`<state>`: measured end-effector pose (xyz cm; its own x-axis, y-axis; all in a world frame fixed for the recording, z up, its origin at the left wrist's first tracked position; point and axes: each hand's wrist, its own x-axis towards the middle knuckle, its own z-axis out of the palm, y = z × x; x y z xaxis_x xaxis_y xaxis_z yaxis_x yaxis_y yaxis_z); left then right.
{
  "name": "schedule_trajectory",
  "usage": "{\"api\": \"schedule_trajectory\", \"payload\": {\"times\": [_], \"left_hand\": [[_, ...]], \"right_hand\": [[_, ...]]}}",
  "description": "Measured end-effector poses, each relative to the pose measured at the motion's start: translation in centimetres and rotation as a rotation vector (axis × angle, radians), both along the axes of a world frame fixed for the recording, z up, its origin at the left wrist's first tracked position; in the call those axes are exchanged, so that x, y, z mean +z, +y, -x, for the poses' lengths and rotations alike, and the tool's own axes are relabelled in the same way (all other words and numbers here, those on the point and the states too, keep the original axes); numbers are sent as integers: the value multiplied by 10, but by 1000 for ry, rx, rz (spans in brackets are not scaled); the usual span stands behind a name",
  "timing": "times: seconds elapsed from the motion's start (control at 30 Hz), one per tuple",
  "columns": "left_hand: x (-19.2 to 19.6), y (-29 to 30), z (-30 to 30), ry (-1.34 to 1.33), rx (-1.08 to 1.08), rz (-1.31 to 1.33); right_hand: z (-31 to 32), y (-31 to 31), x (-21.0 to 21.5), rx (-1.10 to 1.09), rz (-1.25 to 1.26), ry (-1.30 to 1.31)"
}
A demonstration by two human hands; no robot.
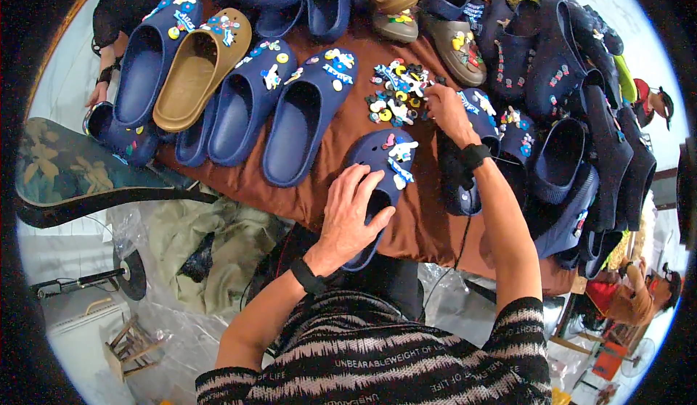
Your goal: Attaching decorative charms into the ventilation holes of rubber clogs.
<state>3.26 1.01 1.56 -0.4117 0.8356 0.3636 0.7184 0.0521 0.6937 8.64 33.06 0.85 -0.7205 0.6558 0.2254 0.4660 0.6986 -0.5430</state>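
The left hand (348, 213) lies flat with fingers spread on a navy blue clog (381, 180), pressing it down near the front edge of the brown-covered table (421, 223). The clog has holes on its top and carries several small charms, white and blue ones and a pink one. The right hand (446, 111) reaches into a loose pile of colourful charms (396, 93) in the middle of the table; its fingers are curled, and I cannot tell whether they pinch one. Along the back edge lie more navy clogs and one tan clog (196, 71). At the right edge dark clogs (573, 107) are heaped together.
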Motion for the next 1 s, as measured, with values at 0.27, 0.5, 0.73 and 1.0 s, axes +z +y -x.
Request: {"api": "schedule_trajectory", "payload": {"times": [0.27, 0.5, 0.73, 1.0], "left_hand": [[1, -1, 1, -7, 0, -5], [0, 0, 0, -5, 6, -14], [-1, -1, 1, 1, 10, -16], [0, 0, 0, 8, 6, -14]], "right_hand": [[-3, -16, -2, 135, -487, -468], [-3, 2, -7, 112, -293, -397], [-7, -8, 33, 86, 964, 132], [-3, -32, 34, 266, 1083, 132]]}}
